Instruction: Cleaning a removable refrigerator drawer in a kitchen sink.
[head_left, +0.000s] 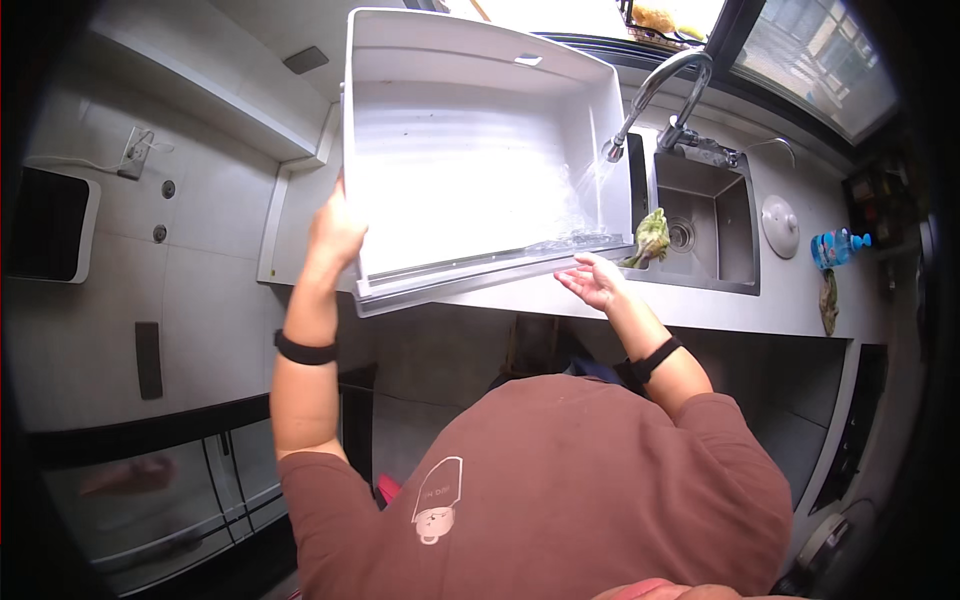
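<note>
A large white plastic drawer bin (465, 172) with a clear front panel (465, 285) is held tilted over the counter and the left part of the sink. My left hand (336, 232) grips its left side; the fingers behind the wall are partly hidden. My right hand (592, 281) is palm up, fingers spread, by the front panel's right end; whether it touches is unclear. Water sprays from the chrome faucet (613, 150) into the bin's right side, and some pools at the front right corner. A few dark specks dot the inside.
A wilted leafy vegetable (651, 234) lies on the divider beside the steel sink basin (735, 232). Farther right are a white lid (780, 226), a blue bottle (836, 249) and another withered vegetable (828, 301). A window (817, 64) stands behind the faucet.
</note>
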